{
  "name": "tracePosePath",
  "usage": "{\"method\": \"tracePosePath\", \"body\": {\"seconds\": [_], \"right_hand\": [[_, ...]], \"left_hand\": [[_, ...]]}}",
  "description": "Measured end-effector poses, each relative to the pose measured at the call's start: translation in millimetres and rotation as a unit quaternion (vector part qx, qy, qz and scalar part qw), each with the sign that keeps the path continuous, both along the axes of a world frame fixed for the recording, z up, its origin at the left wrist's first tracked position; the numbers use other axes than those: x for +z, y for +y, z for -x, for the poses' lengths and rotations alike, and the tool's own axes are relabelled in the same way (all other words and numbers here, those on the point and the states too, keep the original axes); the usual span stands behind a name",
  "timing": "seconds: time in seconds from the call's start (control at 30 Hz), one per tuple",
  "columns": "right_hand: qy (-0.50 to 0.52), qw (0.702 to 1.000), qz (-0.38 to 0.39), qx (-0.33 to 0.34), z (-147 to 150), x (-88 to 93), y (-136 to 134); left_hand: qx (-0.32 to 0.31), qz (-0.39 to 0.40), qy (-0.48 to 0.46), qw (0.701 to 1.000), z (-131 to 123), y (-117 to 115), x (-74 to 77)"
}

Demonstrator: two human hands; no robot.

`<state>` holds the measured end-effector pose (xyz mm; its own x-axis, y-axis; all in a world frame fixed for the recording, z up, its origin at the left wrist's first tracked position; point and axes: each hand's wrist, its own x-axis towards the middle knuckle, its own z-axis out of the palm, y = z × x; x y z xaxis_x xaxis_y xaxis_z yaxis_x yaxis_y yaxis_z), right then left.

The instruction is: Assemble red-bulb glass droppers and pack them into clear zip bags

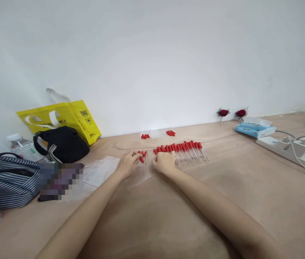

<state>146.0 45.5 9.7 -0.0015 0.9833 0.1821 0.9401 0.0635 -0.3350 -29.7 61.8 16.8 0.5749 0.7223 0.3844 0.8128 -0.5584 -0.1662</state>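
On a pale wooden table (147,223), a long row of slim clear tubes capped with red rubbery bulbs (187,146) lies side by side, bulbs pointing away from the person. This row is the landmark here.

At the row's left end, the person's right hand (164,162) is curled with knuckles up, touching or nearly touching the nearest pieces; its fingertips are hidden, so I cannot tell whether it pinches anything. Just left of the row lie several thin clear tubes without bulbs (149,159). Beyond them, further left, are a few loose red bulbs (142,158). The left hand (127,164) reaches to these, fingers loosely bent; whether it grips one is unclear.

A clear flat plastic bag (141,178) lies by the left hand, nearer the person than the bulbs, and a spread of similar clear bags (102,171) is well left of the row. Behind the row are two small clusters of red bulbs (145,136) (170,133).

The risks, as I judge them: the rounded bulbs could roll if a finger nudges them; the bare tubes, slick and close-packed, could scatter; the right hand, so close, could push the row askew; and a dragged bag could carry loose pieces along.
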Motion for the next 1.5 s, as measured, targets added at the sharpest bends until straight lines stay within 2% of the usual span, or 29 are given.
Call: {"method": "tracePosePath", "body": {"seconds": [0.2,0.33,0.43,0.53,0.6,0.73,0.87,1.0,1.27,1.5], "right_hand": [[0.003,0.999,0.037,-0.016,8.4,2.0,5.4],[0.004,0.999,0.046,-0.015,12.8,3.0,6.4],[0.006,0.999,0.043,-0.010,13.7,6.1,3.6],[0.009,0.999,0.032,-0.001,6.0,10.0,-3.5],[0.021,0.999,0.006,0.025,-7.1,9.8,-11.4],[0.065,0.985,-0.073,0.143,-50.0,-2.3,-34.0],[0.068,0.953,-0.151,0.255,-92.1,-18.5,-58.3],[0.062,0.934,-0.169,0.309,-108.7,-23.8,-76.0],[0.072,0.936,-0.166,0.302,-96.9,-29.1,-86.2],[0.068,0.933,-0.169,0.309,-93.3,-29.4,-86.7]], "left_hand": [[-0.078,0.008,0.099,0.992,-4.6,20.0,1.3],[-0.098,0.011,0.125,0.987,-7.0,24.8,3.1],[-0.099,0.009,0.125,0.987,-6.8,19.7,8.1],[-0.088,0.020,0.084,0.992,-8.6,-0.5,12.7],[-0.071,0.071,-0.022,0.995,-13.0,-21.6,12.9],[-0.097,0.161,-0.179,0.966,-29.2,-64.5,3.0],[-0.061,0.211,-0.247,0.944,-44.6,-87.3,-14.3],[-0.044,0.227,-0.257,0.938,-50.3,-92.1,-23.3],[-0.073,0.211,-0.266,0.938,-50.3,-90.0,-26.4],[-0.104,0.202,-0.247,0.942,-54.5,-91.5,-22.9]]}}
